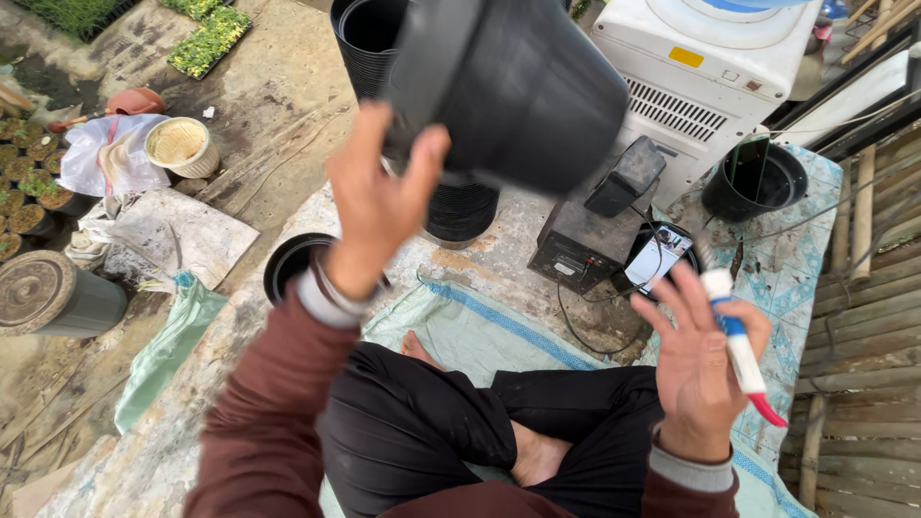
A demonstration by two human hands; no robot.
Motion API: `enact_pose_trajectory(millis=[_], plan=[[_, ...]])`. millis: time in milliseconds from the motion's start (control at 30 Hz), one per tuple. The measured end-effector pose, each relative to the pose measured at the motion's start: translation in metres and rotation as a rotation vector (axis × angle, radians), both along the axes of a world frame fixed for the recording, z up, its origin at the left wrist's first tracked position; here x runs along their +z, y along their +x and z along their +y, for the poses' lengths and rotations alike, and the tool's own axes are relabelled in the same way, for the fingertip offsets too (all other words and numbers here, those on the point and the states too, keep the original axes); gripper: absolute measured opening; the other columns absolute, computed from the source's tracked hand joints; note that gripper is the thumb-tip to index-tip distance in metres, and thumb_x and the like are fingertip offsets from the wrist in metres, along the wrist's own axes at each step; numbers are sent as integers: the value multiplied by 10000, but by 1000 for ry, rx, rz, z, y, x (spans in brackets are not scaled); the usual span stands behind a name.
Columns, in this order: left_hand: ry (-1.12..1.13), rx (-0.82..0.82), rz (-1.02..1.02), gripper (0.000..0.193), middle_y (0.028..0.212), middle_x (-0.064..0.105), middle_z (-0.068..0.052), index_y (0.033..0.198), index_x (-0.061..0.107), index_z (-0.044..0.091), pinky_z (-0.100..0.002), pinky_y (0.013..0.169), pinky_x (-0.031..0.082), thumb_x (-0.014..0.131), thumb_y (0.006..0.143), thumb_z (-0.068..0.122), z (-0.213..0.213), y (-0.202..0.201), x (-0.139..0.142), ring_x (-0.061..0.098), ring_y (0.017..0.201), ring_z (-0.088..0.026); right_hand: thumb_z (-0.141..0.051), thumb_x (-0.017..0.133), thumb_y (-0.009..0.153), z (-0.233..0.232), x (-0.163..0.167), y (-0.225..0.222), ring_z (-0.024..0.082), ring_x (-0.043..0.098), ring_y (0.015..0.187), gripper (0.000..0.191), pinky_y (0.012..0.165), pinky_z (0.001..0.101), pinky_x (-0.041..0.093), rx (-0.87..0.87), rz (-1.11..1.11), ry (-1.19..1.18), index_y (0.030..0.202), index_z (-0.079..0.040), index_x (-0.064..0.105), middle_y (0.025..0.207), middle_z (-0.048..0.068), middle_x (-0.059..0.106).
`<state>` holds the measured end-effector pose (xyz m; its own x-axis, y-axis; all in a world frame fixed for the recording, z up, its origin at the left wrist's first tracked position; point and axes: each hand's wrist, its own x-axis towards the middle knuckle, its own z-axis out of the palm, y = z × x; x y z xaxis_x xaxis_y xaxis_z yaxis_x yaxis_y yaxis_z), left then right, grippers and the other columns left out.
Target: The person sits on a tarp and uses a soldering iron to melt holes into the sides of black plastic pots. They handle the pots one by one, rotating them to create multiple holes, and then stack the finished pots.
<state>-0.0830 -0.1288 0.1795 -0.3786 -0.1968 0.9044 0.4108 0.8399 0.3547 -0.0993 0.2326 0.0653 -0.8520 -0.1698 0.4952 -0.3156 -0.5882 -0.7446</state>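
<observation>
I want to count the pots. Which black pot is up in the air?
The black plastic pot gripped by the left hand, tipped sideways. The stacked pots, the pot by the white machine and another rest below.

A phone (656, 257) leans beside a dark box (578, 251) below a white appliance (710, 67).

1. The pot (523, 91) in the left hand (376, 206) is plain black.
2. The tool (737, 345) in the right hand (698, 369) is white with a blue band and a red tip.
3. The sleeves (264, 412) are maroon with grey cuffs; the trousers (432, 432) are black.
4. The mat (480, 331) is pale green with a blue stripe.
5. The appliance (710, 58) is white with a yellow label.
6. The seedling trays (206, 38) are yellow-green.
</observation>
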Motion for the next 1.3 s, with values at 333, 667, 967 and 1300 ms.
enact_pose_trajectory(millis=[333,667,967,1300], plan=[[514,-555,-141,354,1001,726,-87,1307,601,-53,-229,715,511,746,1067,164,98,59,-73,651,839,-64,-475,920,829,-41,53,1,307,309,1588,992,1331,465,275,-10,136,129,1509,-184,259,1682,216,270],[644,-305,-240,186,757,619,-21,1024,630,6,-223,608,436,749,1015,149,85,72,-62,532,689,-50,-375,921,770,-32,42,-3,283,421,1458,954,1200,418,395,-185,458,427,1439,-261,250,1613,197,354],[-113,-179,-255,281,859,690,-63,966,653,72,-363,697,469,855,826,208,48,122,-74,632,753,-250,-364,953,854,22,44,4,283,488,1413,890,1233,422,467,-248,207,176,1421,-182,292,1479,144,450],[-548,-278,-742,238,837,676,-23,930,629,118,-387,825,472,758,896,315,66,79,-257,670,842,-223,-316,961,794,30,13,6,241,495,1357,993,1205,382,484,-211,82,28,1497,-148,280,1467,124,455]])
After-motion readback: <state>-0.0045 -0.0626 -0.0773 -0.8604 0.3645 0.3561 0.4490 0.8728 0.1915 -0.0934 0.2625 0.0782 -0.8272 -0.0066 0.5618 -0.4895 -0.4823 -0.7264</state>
